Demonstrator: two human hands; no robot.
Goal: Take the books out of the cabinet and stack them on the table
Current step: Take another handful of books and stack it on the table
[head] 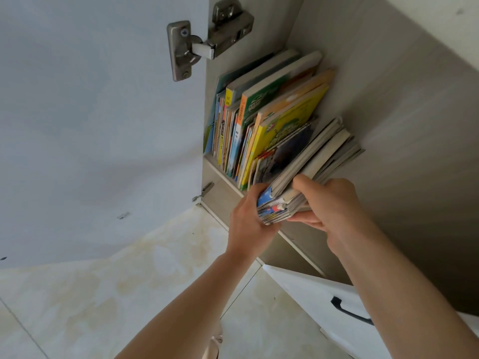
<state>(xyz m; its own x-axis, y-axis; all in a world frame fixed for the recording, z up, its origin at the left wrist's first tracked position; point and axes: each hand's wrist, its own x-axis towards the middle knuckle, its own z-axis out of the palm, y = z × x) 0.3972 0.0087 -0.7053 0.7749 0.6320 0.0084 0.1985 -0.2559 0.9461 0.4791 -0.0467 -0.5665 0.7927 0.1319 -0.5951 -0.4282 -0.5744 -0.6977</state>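
Note:
A row of colourful children's books (261, 117) stands upright on the cabinet shelf (223, 174), leaning against the left wall. At the row's right end a bundle of several thin books (311, 161) sticks out past the shelf's front edge. My left hand (248, 218) grips the bundle's near left corner from below. My right hand (329, 206) grips its right side, thumb on top and fingers underneath. The table is out of view.
The open cabinet door (90, 112) with its metal hinge (204, 40) hangs at the left. A white drawer front with a black handle (347, 309) juts out at the lower right. Pale floor tiles (129, 281) lie below.

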